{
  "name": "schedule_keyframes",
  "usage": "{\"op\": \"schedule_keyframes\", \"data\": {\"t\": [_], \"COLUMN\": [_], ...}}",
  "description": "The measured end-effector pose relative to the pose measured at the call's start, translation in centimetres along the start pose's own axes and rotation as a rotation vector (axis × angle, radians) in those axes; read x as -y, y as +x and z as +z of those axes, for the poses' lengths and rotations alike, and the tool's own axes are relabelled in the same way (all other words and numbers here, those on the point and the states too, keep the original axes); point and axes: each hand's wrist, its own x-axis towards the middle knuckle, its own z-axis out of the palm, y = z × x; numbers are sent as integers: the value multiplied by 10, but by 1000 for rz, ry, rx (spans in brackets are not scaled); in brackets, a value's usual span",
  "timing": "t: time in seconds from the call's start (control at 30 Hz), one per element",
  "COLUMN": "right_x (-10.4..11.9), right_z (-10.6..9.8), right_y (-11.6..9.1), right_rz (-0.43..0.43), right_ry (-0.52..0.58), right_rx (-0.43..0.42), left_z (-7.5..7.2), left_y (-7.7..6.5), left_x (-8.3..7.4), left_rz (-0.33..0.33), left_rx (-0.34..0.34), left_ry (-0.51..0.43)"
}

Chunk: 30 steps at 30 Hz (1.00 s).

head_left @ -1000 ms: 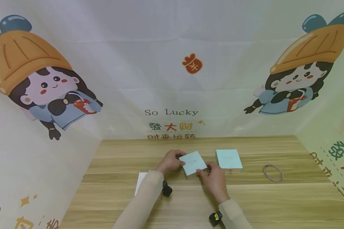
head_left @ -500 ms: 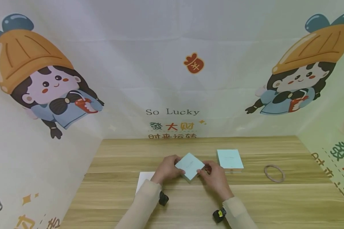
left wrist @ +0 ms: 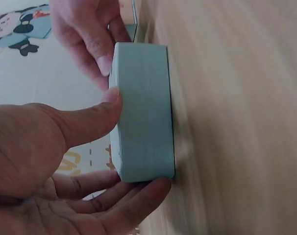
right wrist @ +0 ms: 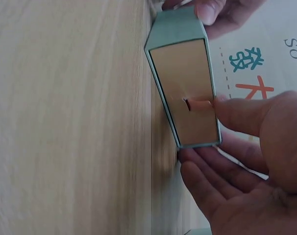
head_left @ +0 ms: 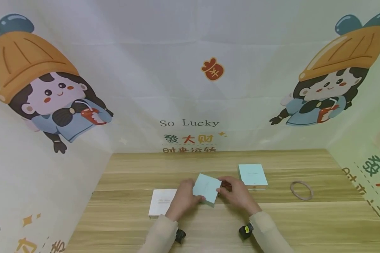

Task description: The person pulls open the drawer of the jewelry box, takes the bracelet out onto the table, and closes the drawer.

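From my remote seat I watched both hands holding a small turquoise box (head_left: 207, 188) over the worktop (head_left: 320, 228), between a white box (head_left: 159, 203) and a second turquoise box (head_left: 252, 174). The left hand (head_left: 186, 195) pinched it, thumb on an upper edge and fingers about a corner; the right hand (head_left: 235, 191) pinched the opposite end in much the same way. Whether its underside touched the wood, I couldn't tell.

To manage this hold well, I judged, meant light, even pressure on the stiff edges, both ends level, and any turn shared between the two hands. I'd have kept the right thumb from snagging the tan tab (right wrist: 201, 104) (I couldn't make out whether it was touching).

That tab ran flat, ribbon-like, from a slit in a smooth copper-toned panel (right wrist: 183, 73) with a soft sheen, framed by thin turquoise rims. The outer skin looked matte, like paper over rigid board, square on top and crisp at the corners. A slim mauve ring (head_left: 302, 190) lay well apart on the streaky wood grain.
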Motion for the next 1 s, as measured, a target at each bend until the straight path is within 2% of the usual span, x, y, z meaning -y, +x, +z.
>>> {"op": "schedule_keyframes", "data": {"t": [0.27, 0.63, 0.83, 1.0], "right_x": [-3, -2, -3, -5], "right_z": [-4, -4, -6, -6], "right_y": [0, -1, -1, -1], "right_rz": [-84, -152, -167, -152], "right_ry": [-4, -63, -46, -34], "right_rx": [123, 180, 202, 219], "left_z": [15, 30, 32, 32], "left_y": [-24, -51, -58, -59], "left_x": [-3, -15, -17, -16], "left_rz": [7, -54, -51, -66], "left_rx": [-130, -277, -313, -304], "left_ry": [60, 81, 86, 69]}}
